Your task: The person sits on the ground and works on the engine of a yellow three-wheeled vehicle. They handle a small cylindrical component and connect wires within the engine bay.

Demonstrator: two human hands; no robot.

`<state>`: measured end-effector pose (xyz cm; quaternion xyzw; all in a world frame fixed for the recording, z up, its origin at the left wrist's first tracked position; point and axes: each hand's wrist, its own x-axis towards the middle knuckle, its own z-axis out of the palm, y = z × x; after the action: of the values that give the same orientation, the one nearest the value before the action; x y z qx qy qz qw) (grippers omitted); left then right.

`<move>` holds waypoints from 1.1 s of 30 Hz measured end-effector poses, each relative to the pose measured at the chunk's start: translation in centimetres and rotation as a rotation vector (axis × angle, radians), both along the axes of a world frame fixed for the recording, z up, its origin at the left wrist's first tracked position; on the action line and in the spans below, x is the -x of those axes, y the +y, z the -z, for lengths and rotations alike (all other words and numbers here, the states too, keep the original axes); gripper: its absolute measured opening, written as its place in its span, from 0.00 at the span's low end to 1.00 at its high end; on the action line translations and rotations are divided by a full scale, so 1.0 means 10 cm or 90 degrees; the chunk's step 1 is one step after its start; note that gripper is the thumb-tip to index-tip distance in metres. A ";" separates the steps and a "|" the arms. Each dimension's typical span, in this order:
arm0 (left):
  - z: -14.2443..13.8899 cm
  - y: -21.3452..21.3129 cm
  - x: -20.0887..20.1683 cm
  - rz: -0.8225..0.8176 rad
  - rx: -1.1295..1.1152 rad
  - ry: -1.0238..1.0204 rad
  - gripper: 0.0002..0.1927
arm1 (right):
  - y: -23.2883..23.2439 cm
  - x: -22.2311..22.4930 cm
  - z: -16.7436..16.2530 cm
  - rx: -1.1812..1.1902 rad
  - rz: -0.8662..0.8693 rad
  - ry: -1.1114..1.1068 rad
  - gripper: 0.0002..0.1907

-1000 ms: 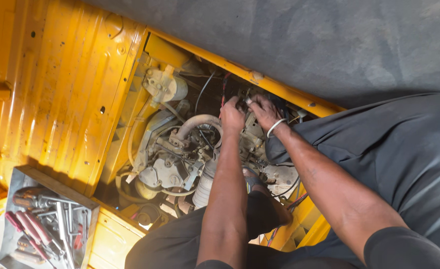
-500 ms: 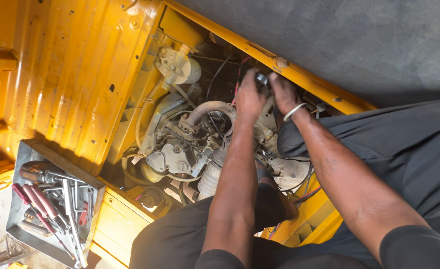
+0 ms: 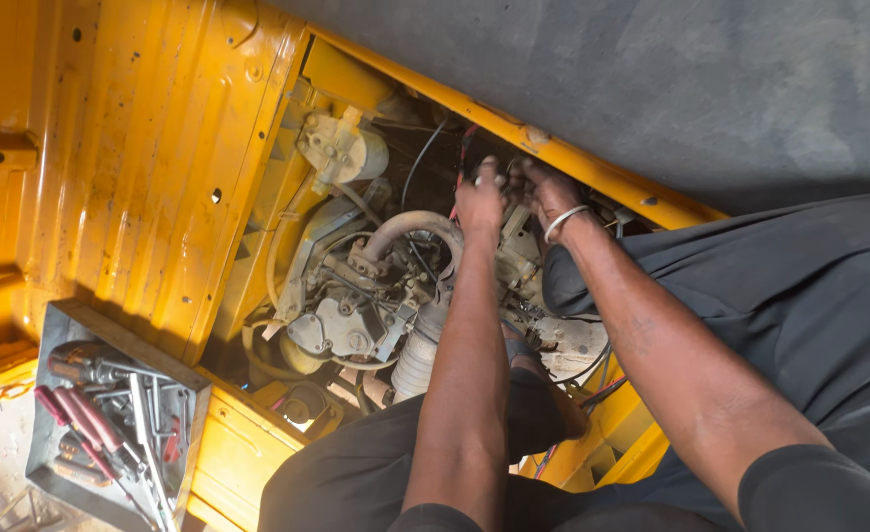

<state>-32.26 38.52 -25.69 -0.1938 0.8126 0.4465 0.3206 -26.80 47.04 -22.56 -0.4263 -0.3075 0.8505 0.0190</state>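
A large yellow body panel of pressed, ribbed sheet metal is seen lying open beside a grey concrete floor, so that the engine compartment is exposed from above. The paint is scratched and dusty.

Inside the opening an engine of rough, dull cast metal is mounted, covered with grime. A pale curved hose is bent over its top, and a ribbed, light-coloured bellows is placed below it. A cream-coloured rounded part is fixed near the upper edge.

Both arms are stretched deep into the far corner of the compartment, because the part being worked on sits there, among thin wires under the yellow frame rail. The left hand is curled around a small dark part; what exactly is gripped cannot be told. The right hand, with a pale bangle on the wrist, is bent close beside it, the fingers pressed on the same spot.

A grey metal tool tray is kept near, with red-handled tools lying in it.
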 end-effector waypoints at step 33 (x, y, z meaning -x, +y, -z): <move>0.07 -0.31 -0.18 0.359 -0.207 0.314 0.27 | -0.17 -0.42 0.04 -0.692 -0.216 -0.005 0.20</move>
<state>-30.49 35.39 -26.40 0.2024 0.8051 0.4971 0.2524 -22.58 45.37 -22.95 -0.3028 -0.7653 0.5595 0.0980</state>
